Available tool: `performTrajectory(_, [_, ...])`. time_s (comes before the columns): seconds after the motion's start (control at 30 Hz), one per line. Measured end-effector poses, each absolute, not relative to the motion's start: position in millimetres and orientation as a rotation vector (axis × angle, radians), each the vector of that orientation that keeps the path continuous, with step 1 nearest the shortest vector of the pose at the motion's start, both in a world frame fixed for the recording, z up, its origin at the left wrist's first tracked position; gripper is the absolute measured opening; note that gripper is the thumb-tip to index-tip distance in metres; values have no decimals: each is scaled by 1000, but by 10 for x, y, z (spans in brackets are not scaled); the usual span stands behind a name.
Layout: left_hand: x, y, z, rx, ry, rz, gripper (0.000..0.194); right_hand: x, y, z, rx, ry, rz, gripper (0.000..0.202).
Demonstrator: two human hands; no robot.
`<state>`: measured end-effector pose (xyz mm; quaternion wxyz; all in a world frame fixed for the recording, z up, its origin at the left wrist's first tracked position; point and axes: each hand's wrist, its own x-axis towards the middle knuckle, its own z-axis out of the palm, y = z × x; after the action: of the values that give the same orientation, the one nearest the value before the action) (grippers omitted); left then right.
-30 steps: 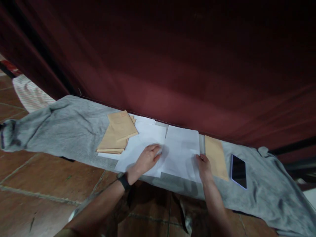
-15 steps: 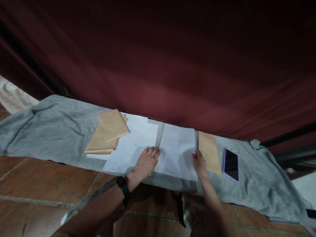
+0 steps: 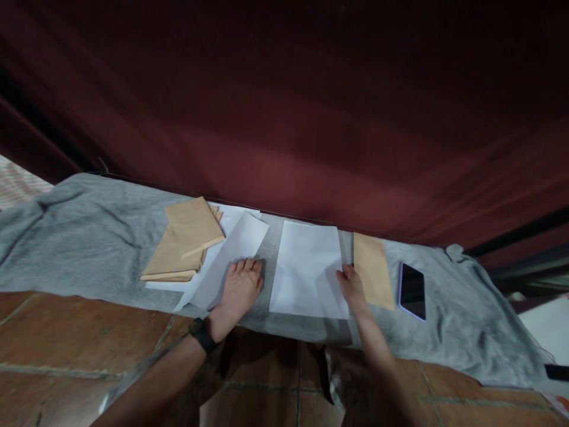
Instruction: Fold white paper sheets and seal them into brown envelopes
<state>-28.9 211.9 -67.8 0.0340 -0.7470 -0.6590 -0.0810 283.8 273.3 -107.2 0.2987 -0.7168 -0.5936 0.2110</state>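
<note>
My right hand [image 3: 350,284] is closed at the right edge of a white sheet of paper [image 3: 306,270], which lies flat in the middle of the grey cloth [image 3: 111,249]. My left hand [image 3: 241,286], with a dark band at its wrist, is curled at the right edge of another white sheet [image 3: 235,240]. That sheet bends up along its right side, and its grip is partly hidden by the hand. Bare cloth shows between the two sheets. A single brown envelope [image 3: 373,270] lies just right of my right hand.
On the left, several brown envelopes [image 3: 184,237] are piled partly over white paper. A phone [image 3: 412,290] with a purple edge lies at right. Dark red fabric [image 3: 284,148] rises behind the cloth-covered surface. Tiled floor [image 3: 89,332] is below.
My left hand has moved left, drawing the left sheet's edge with it so it bends. The gap between the two sheets has widened. My right hand stays at its sheet's edge.
</note>
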Motion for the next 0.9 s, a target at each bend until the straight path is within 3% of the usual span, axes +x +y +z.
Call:
performTrajectory(0.17, [-170,2095,-814,-2635,-1716,-627,37,2845,2706,-1051,-1977,-1574,534,24])
performTrajectory(0.37, [-9,2117,-803,-2669,-1638,-758,33,2844,2612,-1003,-2064,-1609,447,37])
performTrajectory(0.57, [8,2157,-830,-2608,-1743,-822,42,2609,2459,-1092,-1868,-1931,-101,46])
performTrajectory(0.7, [164,2212,-899,-2543,-1839,-796,51,2262,2319,-1209,-1691,-2103,-98,53])
performTrajectory(0.9, [557,2246,-1037,-2611,-1875,-489,53,2029,2221,-1247,-1636,-2376,4,54])
